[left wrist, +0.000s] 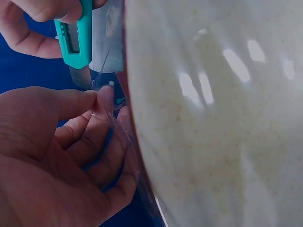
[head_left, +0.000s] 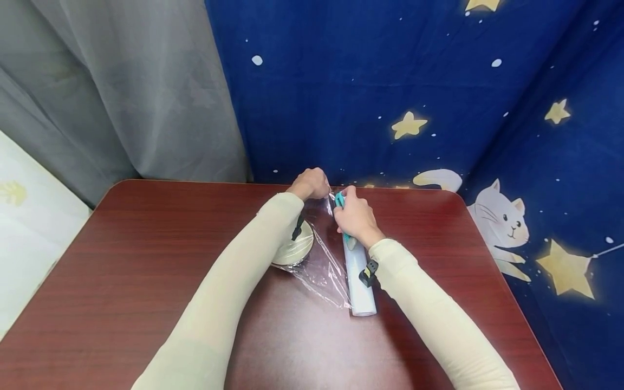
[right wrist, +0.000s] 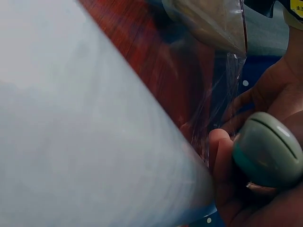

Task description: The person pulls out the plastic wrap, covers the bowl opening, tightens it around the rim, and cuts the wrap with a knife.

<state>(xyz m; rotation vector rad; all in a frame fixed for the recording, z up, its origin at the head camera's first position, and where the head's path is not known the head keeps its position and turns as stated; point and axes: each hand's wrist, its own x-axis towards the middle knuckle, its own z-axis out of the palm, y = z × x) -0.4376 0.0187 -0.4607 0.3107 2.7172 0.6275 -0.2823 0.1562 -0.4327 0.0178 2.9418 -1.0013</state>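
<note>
Clear film [head_left: 325, 273] extended leftward from the roll [head_left: 361, 284], over the dish [head_left: 301, 245]. Near the roll's far end, the left hand [head_left: 312, 183] pinched the film; the right hand [head_left: 357, 218] gripped the cutter [left wrist: 85, 40].

The worktop [head_left: 146, 244] is reddish brown with a dark streaked wood grain, its far corners rounded, and a pale sheen spreads over the near middle. On it lies a whitish roll of clear film [head_left: 361, 290], one end pointing toward the person, and to its left sits a round cream dish [head_left: 303, 246], partly hidden by a sleeve. A transparent sheet [head_left: 322, 271] spans from the dish to the roll.
</note>
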